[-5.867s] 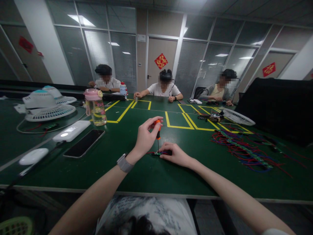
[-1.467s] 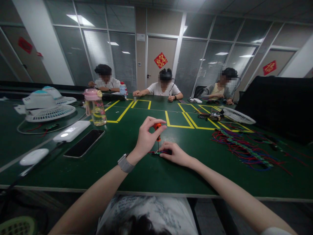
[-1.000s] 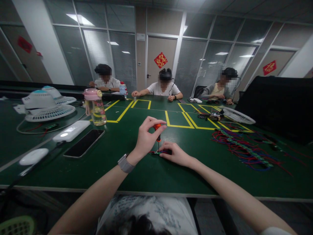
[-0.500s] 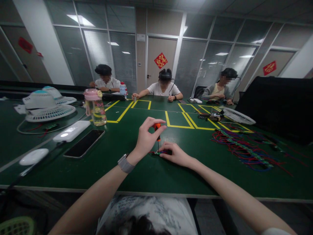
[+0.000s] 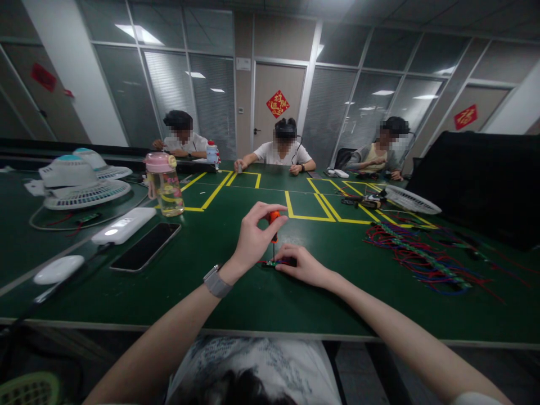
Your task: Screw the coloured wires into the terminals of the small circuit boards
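Gripping an orange-and-black screwdriver near-upright in the left hand, thumb and fingers round the handle, slim metal shaft pointing down at a small green circuit board. Pinching that board's end in the right hand, flat on the surface, just below the left (contact at the tip too small to tell). Judging by looks, light and stiff as tools go; best held by the thick handle, since a narrow shaft might skid. Likely featherlight and brittle as for the board, so best held by the edges, clear of components. Also visible: matte green surface underneath, a tangle of flexible red and blue wires well right of the right hand, and a glossy, flat smartphone left of the left hand.
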The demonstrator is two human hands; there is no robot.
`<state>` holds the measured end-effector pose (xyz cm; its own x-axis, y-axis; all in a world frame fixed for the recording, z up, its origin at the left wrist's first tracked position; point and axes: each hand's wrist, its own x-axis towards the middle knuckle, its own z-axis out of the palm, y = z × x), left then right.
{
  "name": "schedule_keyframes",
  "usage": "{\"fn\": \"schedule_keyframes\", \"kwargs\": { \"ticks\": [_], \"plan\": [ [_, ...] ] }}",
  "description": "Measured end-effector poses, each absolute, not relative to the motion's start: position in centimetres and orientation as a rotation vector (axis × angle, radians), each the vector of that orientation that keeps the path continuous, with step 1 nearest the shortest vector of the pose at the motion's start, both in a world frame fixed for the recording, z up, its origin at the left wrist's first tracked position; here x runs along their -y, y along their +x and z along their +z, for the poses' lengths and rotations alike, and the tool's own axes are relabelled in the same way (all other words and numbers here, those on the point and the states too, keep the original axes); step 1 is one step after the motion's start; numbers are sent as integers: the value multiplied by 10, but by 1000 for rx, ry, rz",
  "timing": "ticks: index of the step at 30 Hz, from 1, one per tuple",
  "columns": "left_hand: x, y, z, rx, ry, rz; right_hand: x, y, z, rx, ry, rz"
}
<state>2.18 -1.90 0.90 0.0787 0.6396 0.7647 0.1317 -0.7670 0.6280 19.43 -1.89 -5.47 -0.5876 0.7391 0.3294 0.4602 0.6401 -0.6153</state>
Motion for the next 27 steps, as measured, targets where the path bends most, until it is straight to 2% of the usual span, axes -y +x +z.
{"fn": "schedule_keyframes", "kwargs": {
  "ticks": [9, 16, 24, 27],
  "plan": [
    [19, 23, 9, -642, 1879, 1601, 18, 195, -56, 2301, -912, 640],
    [19, 22, 9, -747, 1982, 1736, 18, 194, -55, 2310, -922, 624],
    [21, 22, 13, -640, 1846, 1536, 19, 194, -54, 2306, -917, 648],
    [20, 21, 13, -704, 1875, 1600, 19, 194, -54, 2305, -924, 641]
  ]
}}
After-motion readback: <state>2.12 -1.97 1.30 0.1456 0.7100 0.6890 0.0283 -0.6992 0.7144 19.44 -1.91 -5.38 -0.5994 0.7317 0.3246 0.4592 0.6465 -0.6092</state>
